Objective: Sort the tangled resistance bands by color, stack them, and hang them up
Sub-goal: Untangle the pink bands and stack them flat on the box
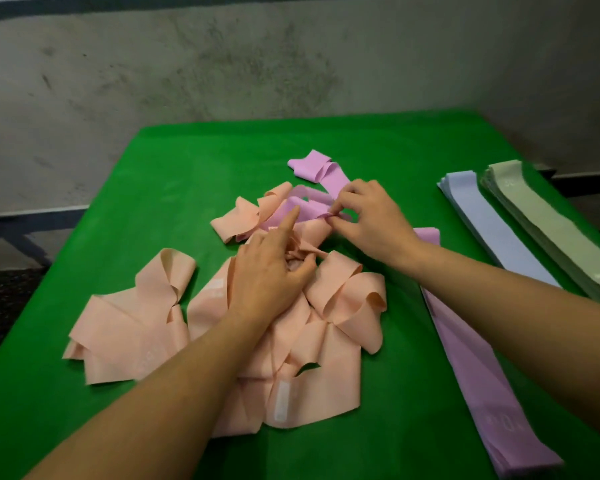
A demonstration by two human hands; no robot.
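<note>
Nearest on the green counter [160, 174], the peach bands [302, 344] lie in a tangled heap with no single axis. To their right the purple stack [478, 368] lies flat, its long axis running from near right to far left. The left hand [274, 268] rests on the heap, forefinger straight and pointing away, other fingers curled into the peach folds. Beyond, the right hand [368, 220] pinches the twisted pink band [323, 178]. Far right, the blue stack [492, 223] and green stack [548, 223] lie parallel to the purple one.
</note>
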